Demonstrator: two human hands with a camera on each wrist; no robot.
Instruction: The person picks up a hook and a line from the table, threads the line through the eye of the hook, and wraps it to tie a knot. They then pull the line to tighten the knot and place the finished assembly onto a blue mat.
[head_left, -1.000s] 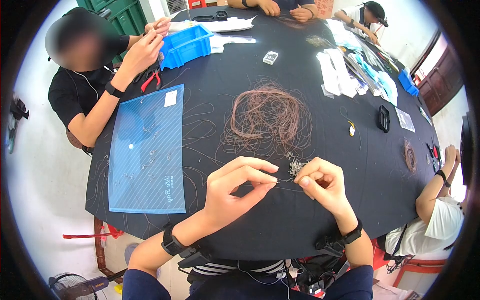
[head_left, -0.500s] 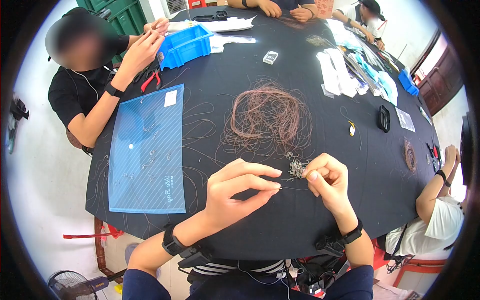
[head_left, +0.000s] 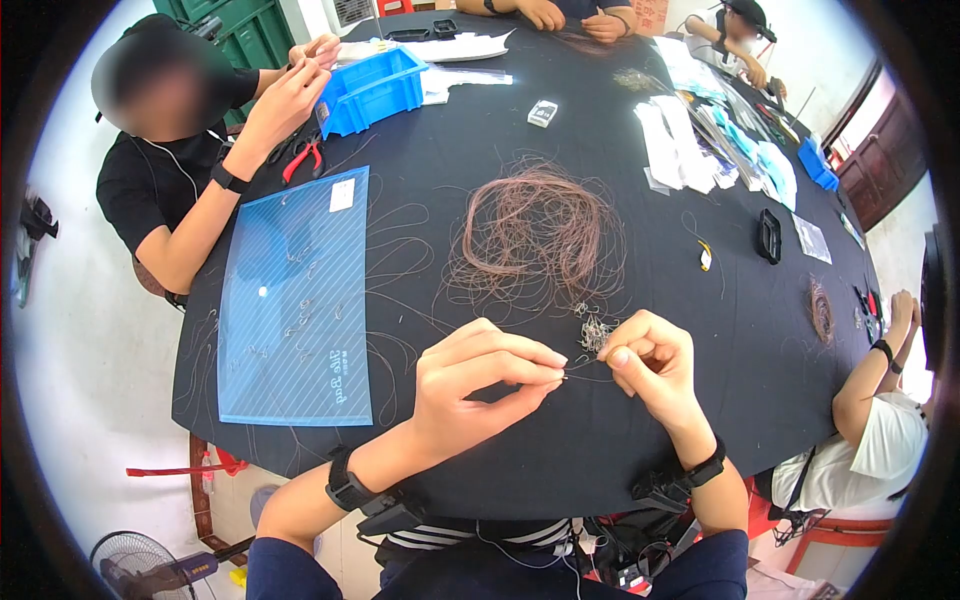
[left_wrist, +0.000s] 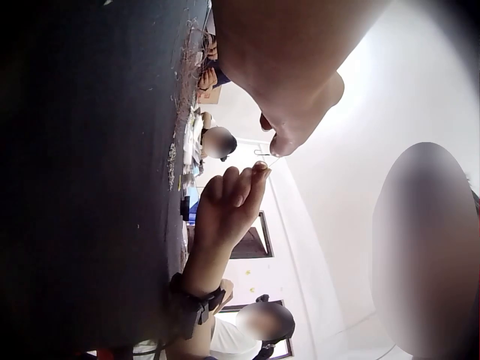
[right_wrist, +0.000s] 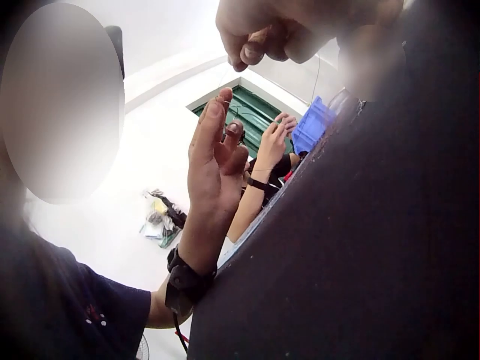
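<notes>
Over the near table edge my left hand (head_left: 480, 375) pinches a tiny fish hook (left_wrist: 261, 153) between thumb and index fingertips, the other fingers extended. My right hand (head_left: 655, 362) faces it with curled fingers, thumb and index finger pinching a thin line (head_left: 590, 379) that spans the short gap between the hands. In the left wrist view the right fingertips sit just below the hook. Just beyond my right fingertips lies a small heap of metal hooks (head_left: 596, 334). Behind it spreads a large tangled coil of brown line (head_left: 540, 235).
Left of my hands lies a blue file bag (head_left: 290, 310) with hooks and line on it. Red-handled pliers (head_left: 302, 160) and a blue bin (head_left: 372, 92) stand farther back. A small white box (head_left: 542, 113), a black tray (head_left: 768, 237) and packets are beyond. Other people sit around the table.
My left hand has shifted slightly right, its fingers drawing closer together. My right hand has moved a little right, with the line still stretched between both.
</notes>
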